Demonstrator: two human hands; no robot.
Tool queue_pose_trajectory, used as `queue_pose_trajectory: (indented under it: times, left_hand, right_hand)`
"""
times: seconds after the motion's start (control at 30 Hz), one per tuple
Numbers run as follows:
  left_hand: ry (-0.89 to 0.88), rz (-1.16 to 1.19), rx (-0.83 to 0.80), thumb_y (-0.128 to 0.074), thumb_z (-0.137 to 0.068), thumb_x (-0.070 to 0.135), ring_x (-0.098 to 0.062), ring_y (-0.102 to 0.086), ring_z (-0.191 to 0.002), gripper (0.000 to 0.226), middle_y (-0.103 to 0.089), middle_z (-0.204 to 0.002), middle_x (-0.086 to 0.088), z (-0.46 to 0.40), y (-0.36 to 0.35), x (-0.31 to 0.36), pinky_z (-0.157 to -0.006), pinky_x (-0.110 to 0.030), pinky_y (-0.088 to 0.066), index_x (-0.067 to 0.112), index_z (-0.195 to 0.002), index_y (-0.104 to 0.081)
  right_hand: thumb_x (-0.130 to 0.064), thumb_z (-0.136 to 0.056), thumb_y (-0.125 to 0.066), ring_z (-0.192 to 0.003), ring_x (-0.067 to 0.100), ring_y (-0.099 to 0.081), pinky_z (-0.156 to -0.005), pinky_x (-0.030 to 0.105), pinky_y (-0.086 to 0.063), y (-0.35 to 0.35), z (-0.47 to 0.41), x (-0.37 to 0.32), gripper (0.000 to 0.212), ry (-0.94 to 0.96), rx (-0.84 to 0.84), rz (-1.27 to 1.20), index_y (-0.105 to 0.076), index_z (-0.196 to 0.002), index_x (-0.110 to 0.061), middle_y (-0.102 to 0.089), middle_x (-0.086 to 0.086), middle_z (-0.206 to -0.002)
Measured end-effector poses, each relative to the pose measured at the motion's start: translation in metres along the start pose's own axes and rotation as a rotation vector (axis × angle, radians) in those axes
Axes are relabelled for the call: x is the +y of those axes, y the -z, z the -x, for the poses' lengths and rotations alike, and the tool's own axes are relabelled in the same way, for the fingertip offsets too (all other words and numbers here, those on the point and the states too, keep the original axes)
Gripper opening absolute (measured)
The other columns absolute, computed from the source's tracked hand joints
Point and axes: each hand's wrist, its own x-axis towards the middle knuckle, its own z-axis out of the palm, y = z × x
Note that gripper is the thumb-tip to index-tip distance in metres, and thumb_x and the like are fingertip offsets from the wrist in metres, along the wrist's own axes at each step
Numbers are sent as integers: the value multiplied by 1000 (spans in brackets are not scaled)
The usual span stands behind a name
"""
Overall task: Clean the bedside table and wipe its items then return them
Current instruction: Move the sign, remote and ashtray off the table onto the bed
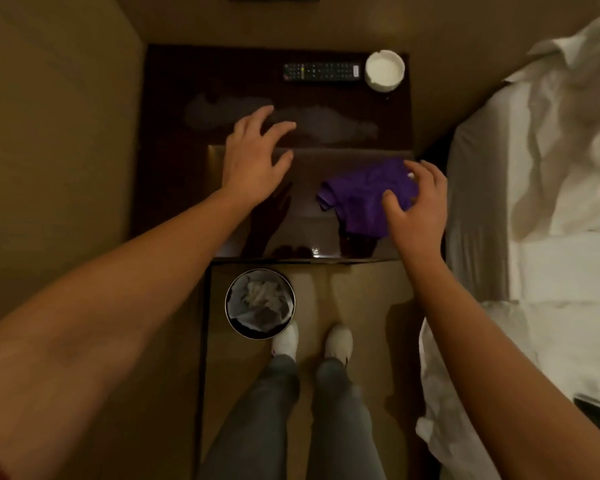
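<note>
View from above of a person standing at a dark, glossy bedside table (174, 140) set in a corner beside a bed (541, 188) with rumpled white sheets. Both bare arms reach forward over the tabletop. The left hand (253, 157) hovers over the middle of the table with its fingers spread apart and straight, holding nothing; whether the fingertips touch the surface cannot be told. The right hand (418, 202) is at the right front part of the table, fingers loosely curved and apart, its thumb and fingertips against a crumpled purple cloth (361, 199) that lies on the tabletop; the fingers are not closed around it. A pale smeared streak (326, 124) runs across the table just beyond the left hand. At the back edge lie a black remote control (321, 71) and, just to its right, a round white ashtray (384, 69). On the floor in front of the table, near the person's white shoes (338, 341), stands a small round bin (260, 303) lined with a bag and holding crumpled paper
</note>
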Motion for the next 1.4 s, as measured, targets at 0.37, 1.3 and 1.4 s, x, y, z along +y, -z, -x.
queue_pose_trajectory:
  times: [0.37, 1.3, 1.4]
  left_hand:
    - [-24, -73, -28, -60, -98, 41, -32, -33, -144, 47, -43, -154, -4, -74, -8, -10, -114, -48, -32, 31, -143, -53]
    - [-70, -206, -290, -72, -84, 56, -31, -30, -146, 82, -44, -152, -9, -270, -88, -6, -117, -48, -26, 16, -150, -45]
    - [-83, -239, -295, -72, -86, 52, -32, -30, -145, 72, -45, -150, -10, -271, -89, -8, -117, -48, -26, 15, -144, -54]
  right_hand:
    - [-22, -88, -72, -127, 29, -56, -107, 47, -47, -6, -96, 4, 51, 7, -54, 64, -58, -136, -13, -51, 13, -141]
    - [-53, -73, -83, -146, 33, -35, -112, 53, -39, -96, -325, 30, 105, 66, -341, 370, -31, -156, -16, -36, 9, -159]
    - [-48, -77, -81, -146, 33, -34, -114, 53, -37, -100, -328, 28, 100, 80, -326, 419, -30, -157, -16, -38, 10, -158]
